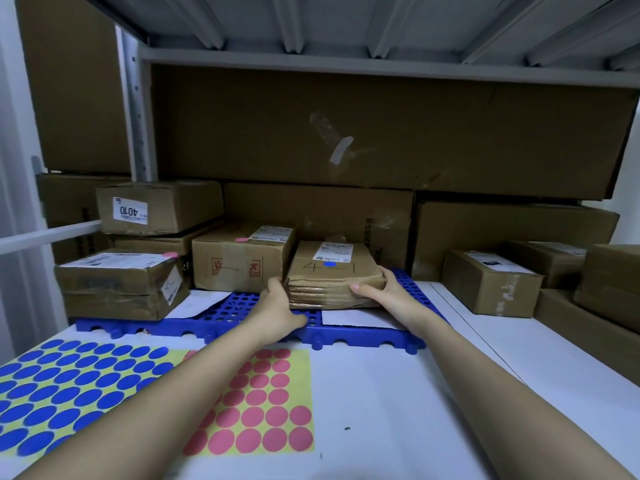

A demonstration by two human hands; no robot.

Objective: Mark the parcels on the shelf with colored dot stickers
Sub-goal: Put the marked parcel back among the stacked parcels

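While you face the shelf, the flat parcel (334, 277) lies on the blue pallet (221, 311), long axis left-right, label end away from you | brown, crumpled, blue dot sticker (329, 264) on top | left hand (278, 308) and right hand (388, 289) grasp its ends, arms outstretched

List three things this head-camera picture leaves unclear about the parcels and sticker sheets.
1. Print on the flat parcel's label: too small and blurred.
2. Pink sticker sheet: left part hidden by the left forearm.
3. Blue sticker sheet: cut off by the left frame edge.
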